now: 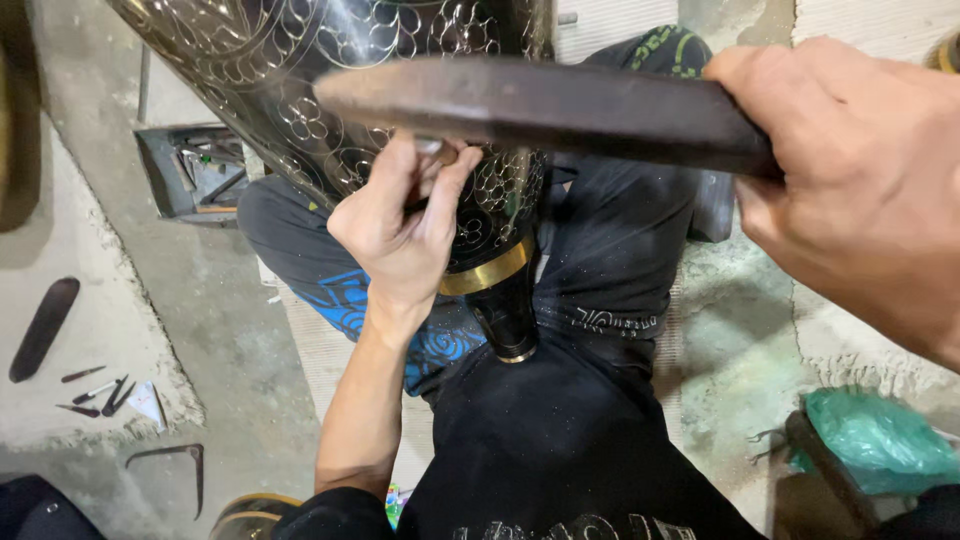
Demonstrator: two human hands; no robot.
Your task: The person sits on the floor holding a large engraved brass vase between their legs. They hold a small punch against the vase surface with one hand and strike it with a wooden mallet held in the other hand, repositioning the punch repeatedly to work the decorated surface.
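A large dark metal vase (300,90) with engraved flower and circle patterns lies across my lap, its narrow neck with a brass band (487,272) pointing toward me. My left hand (400,225) pinches a small chisel (432,148) against the vase's patterned surface. My right hand (860,190) grips a flat dark wooden mallet (540,105), raised level above the chisel and blurred with motion.
A tray of tools (195,170) sits on the concrete floor at the left. Several small chisels (95,390) and a long dark flat tool (42,328) lie on a pale mat. A green plastic bag (880,440) is at the lower right.
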